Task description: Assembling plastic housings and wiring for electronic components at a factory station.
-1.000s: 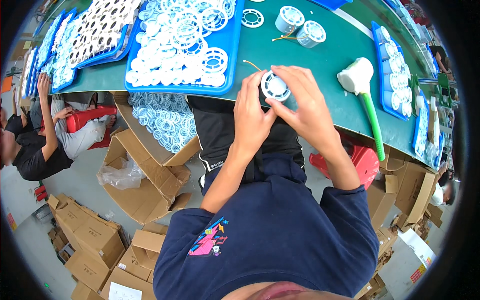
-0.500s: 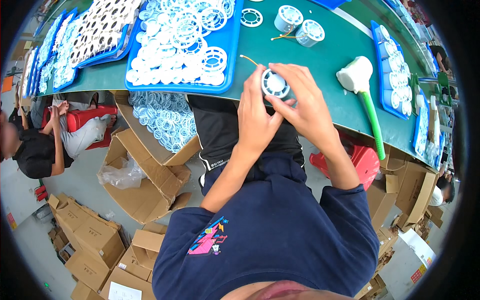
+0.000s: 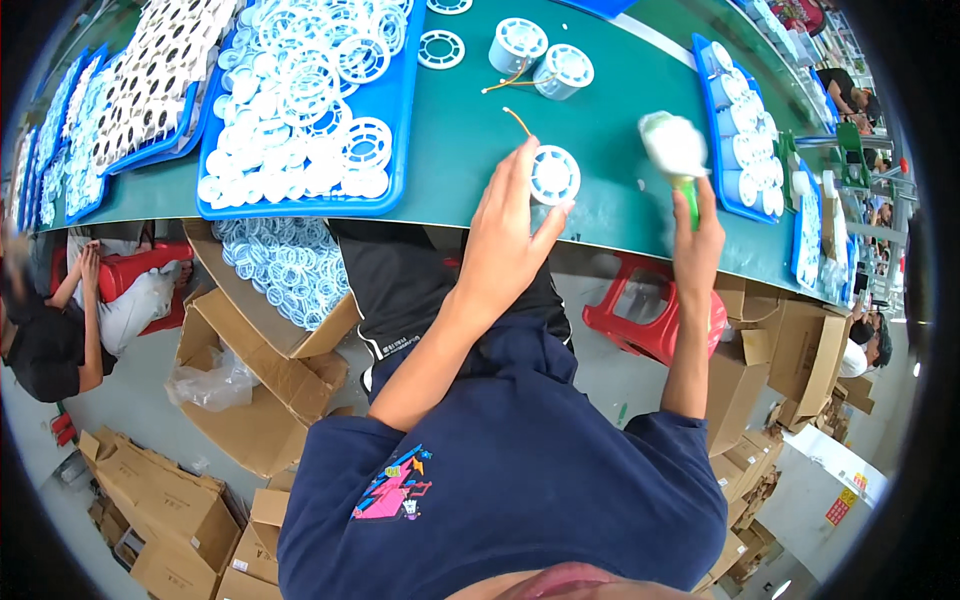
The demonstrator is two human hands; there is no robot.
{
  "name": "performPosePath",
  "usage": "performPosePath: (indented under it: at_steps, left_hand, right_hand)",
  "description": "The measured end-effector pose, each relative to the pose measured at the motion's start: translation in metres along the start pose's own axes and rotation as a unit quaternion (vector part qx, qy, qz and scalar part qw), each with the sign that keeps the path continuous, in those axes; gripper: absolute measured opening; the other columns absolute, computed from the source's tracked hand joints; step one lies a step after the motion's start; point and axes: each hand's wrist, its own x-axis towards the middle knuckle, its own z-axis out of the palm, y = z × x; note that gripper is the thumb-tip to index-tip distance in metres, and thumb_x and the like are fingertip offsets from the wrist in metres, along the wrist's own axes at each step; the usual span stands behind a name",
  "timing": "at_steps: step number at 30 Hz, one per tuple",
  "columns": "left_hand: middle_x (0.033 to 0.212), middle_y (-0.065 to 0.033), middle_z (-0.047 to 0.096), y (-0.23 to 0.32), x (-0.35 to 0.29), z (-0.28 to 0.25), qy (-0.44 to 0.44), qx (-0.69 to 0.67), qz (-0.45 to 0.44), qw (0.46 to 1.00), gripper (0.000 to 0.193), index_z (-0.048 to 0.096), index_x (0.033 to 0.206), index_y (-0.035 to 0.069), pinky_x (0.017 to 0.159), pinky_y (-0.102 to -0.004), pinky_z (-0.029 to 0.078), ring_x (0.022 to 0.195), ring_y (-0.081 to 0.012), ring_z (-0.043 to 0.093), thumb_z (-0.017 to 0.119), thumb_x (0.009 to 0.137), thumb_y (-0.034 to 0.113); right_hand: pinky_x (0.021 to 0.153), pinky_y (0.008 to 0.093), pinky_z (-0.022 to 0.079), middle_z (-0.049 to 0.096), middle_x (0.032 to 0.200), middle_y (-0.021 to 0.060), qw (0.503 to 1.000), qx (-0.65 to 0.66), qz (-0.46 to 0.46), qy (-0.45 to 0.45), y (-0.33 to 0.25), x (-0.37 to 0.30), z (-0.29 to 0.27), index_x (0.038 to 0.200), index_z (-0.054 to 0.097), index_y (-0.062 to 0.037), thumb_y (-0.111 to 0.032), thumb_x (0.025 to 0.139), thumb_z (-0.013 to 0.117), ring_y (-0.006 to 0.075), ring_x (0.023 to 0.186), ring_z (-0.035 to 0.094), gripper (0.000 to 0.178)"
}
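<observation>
Near the table's front edge a white round slotted cylinder [image 3: 553,176] stands upright. My left hand [image 3: 498,225] steadies it, with the fingers along its left side and the thumb at its near side. A thin orange wire [image 3: 518,122] sticks out past my fingertips. My right hand [image 3: 697,235] is closed round the green handle of a mallet [image 3: 674,146], its white head raised and slightly blurred over the right of the table. Two similar cylinders with wires, one on the left [image 3: 519,46] and one on the right [image 3: 564,71], stand farther back.
A blue tray [image 3: 404,150] of white discs and slotted rings lies to the left, with a loose ring [image 3: 441,49] beside it. To the right, another blue tray [image 3: 712,95] holds several white cylinders. A red stool [image 3: 640,320] and cardboard boxes [image 3: 180,500] are below.
My right hand has left the cylinder, gripped the mallet's handle and lifted it from the table. My left hand stays on the cylinder. The whole view has shifted somewhat.
</observation>
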Motion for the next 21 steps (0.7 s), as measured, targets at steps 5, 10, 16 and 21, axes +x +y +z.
performPosePath:
  at_steps: [5, 10, 16, 21]
  left_hand:
    - [0.144, -0.0263, 0.053, 0.000, -0.004, 0.006, 0.003, 0.058, 0.024, 0.998, 0.076, 0.033, 0.157, -0.007, 0.109, -0.0443, 0.047, 0.131, -0.0409, 0.057, 0.073, 0.095, 0.012]
    - [0.151, -0.0282, 0.044, 0.001, -0.003, 0.007, 0.021, 0.100, 0.016, 0.995, 0.080, 0.032, 0.158, -0.006, 0.110, -0.0462, 0.046, 0.134, -0.0437, 0.053, 0.076, 0.094, 0.015]
    - [0.139, -0.0243, 0.054, -0.003, -0.005, 0.004, -0.016, 0.114, 0.008, 0.993, 0.089, 0.035, 0.158, -0.003, 0.106, -0.0460, 0.048, 0.126, -0.0417, 0.058, 0.083, 0.086, 0.015]
    - [0.129, -0.0205, 0.067, -0.005, -0.004, 0.004, 0.047, 0.073, 0.010, 0.996, 0.108, 0.018, 0.161, -0.007, 0.107, -0.0466, 0.044, 0.120, -0.0380, 0.062, 0.086, 0.078, 0.004]
  right_hand:
    - [0.056, 0.0251, 0.038, 0.052, 0.074, -0.0010, 0.953, 0.218, 0.097, -0.189, -0.080, 0.019, -0.041, 0.145, 0.059, -0.0044, -0.030, 0.111, 0.052, 0.0068, 0.065, 0.045, 0.043]
    - [0.057, 0.0232, 0.039, 0.056, 0.080, -0.0037, 0.920, 0.274, 0.175, -0.218, -0.087, 0.038, -0.043, 0.147, 0.059, -0.0077, -0.034, 0.109, 0.057, 0.0055, 0.068, 0.047, 0.046]
    - [0.064, 0.0301, 0.048, 0.065, 0.080, 0.0067, 0.976, 0.147, 0.037, -0.157, -0.046, -0.036, -0.049, 0.131, 0.064, 0.0029, -0.012, 0.105, 0.057, 0.0133, 0.070, 0.059, 0.030]
    - [0.067, 0.0392, 0.053, 0.069, 0.100, 0.0223, 0.975, 0.047, -0.125, -0.180, -0.087, -0.038, -0.066, 0.126, 0.065, 0.0015, -0.003, 0.092, 0.071, 0.0348, 0.073, 0.065, 0.034]
